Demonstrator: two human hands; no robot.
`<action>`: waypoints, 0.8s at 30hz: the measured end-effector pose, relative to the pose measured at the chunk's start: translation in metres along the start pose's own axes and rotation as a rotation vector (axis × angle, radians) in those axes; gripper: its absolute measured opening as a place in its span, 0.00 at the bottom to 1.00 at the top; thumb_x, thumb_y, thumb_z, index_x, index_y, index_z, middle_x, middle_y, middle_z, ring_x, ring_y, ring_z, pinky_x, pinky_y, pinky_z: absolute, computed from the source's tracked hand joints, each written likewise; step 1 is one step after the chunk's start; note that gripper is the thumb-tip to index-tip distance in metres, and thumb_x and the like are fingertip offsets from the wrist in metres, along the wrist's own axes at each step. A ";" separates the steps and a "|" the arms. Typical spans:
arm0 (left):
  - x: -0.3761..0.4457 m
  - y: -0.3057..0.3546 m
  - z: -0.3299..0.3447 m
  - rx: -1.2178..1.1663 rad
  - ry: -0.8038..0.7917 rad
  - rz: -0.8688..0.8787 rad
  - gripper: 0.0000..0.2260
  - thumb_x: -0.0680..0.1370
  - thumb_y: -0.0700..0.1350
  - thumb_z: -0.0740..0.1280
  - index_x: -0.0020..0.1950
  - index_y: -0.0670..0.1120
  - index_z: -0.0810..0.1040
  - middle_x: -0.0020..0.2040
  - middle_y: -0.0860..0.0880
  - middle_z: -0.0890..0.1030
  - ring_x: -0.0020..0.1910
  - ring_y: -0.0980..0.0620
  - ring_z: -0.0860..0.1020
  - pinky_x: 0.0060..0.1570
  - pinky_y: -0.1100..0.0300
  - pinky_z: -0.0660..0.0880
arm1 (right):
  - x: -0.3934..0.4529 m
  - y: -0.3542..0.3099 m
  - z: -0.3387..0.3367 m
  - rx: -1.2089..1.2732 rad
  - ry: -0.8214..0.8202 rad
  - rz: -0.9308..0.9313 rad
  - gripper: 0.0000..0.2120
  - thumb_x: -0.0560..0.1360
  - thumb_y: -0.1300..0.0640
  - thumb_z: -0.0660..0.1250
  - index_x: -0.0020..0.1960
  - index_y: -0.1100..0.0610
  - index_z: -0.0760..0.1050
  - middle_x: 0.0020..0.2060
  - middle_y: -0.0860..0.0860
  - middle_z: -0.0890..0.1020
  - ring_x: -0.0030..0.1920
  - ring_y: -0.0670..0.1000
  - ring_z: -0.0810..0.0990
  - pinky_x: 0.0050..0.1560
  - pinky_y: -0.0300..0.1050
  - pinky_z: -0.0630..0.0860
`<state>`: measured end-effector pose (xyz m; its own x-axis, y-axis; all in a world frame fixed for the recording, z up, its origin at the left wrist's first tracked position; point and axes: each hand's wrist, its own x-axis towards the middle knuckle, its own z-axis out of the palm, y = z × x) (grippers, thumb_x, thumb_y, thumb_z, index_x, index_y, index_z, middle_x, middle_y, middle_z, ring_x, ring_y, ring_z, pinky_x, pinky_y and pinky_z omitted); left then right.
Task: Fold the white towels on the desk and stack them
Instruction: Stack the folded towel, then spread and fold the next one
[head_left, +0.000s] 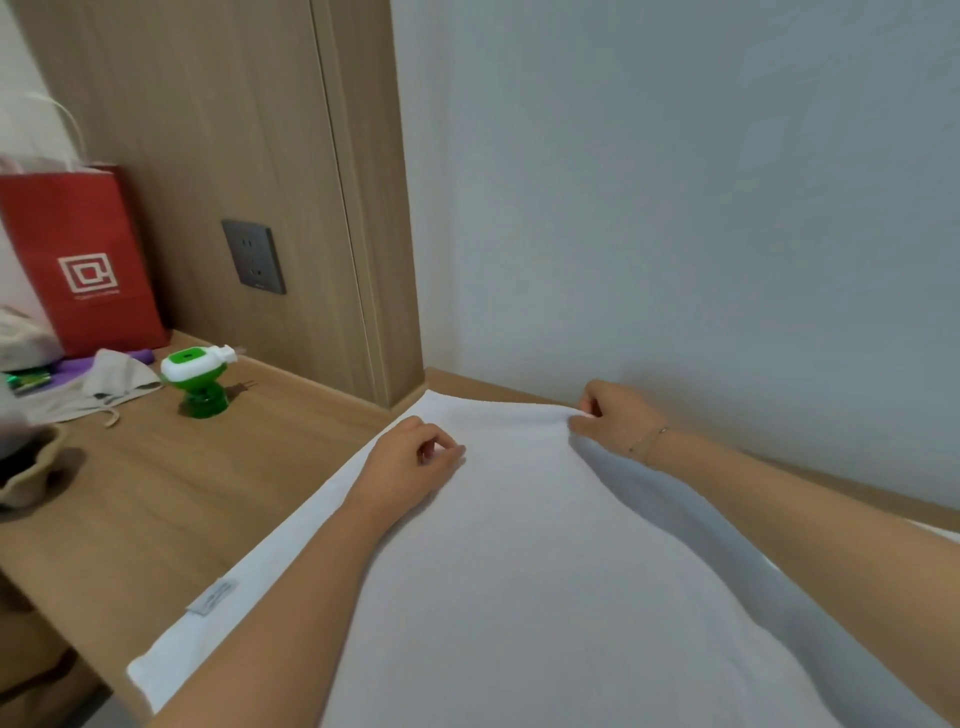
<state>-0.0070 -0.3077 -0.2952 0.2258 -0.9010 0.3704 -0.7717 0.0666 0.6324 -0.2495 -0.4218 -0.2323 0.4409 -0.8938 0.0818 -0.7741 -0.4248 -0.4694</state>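
- Left hand (410, 457): fingers curled, pinching the white towel (519, 571) a little back from its far edge, forearm lying across the cloth.
- Right hand (613, 415): fingers curled, pinching the towel's far right corner, close to the wall (675, 208); thin bracelet (649, 441) on the wrist.
- White towel: spread flat over the wooden table (156, 493), reaching from the near edge to the far edge by the wall; small label (213, 596) on its left hem.
- Further left on the table: green and white plug-in device (195, 382), grey cloth pouch (104, 384), red paper bag (78, 260) standing against the wood panel.
- Grey wall socket (253, 256) on the panel above the table.
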 end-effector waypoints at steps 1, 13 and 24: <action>0.001 0.000 -0.001 -0.061 0.006 -0.058 0.13 0.78 0.56 0.67 0.39 0.49 0.81 0.38 0.50 0.78 0.39 0.58 0.74 0.41 0.63 0.69 | -0.008 -0.004 -0.002 -0.040 0.052 -0.050 0.08 0.75 0.55 0.65 0.41 0.53 0.67 0.39 0.51 0.76 0.42 0.55 0.73 0.39 0.46 0.66; 0.013 0.038 -0.019 -0.711 0.025 -0.566 0.26 0.76 0.68 0.61 0.39 0.45 0.77 0.27 0.49 0.78 0.26 0.56 0.77 0.29 0.67 0.73 | -0.133 -0.039 0.026 -0.480 0.402 -0.762 0.13 0.54 0.62 0.79 0.36 0.53 0.80 0.31 0.48 0.77 0.27 0.50 0.76 0.19 0.40 0.68; 0.006 0.078 -0.052 -0.512 0.248 -0.594 0.05 0.75 0.36 0.67 0.50 0.41 0.75 0.46 0.45 0.75 0.37 0.51 0.76 0.46 0.56 0.79 | -0.150 -0.043 0.018 -0.578 0.077 -0.550 0.16 0.77 0.57 0.59 0.64 0.50 0.71 0.56 0.49 0.72 0.55 0.53 0.75 0.38 0.47 0.67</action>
<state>-0.0349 -0.2853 -0.2084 0.6820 -0.7310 -0.0219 -0.1289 -0.1496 0.9803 -0.2742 -0.2667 -0.2408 0.8116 -0.5328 0.2397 -0.5769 -0.7958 0.1841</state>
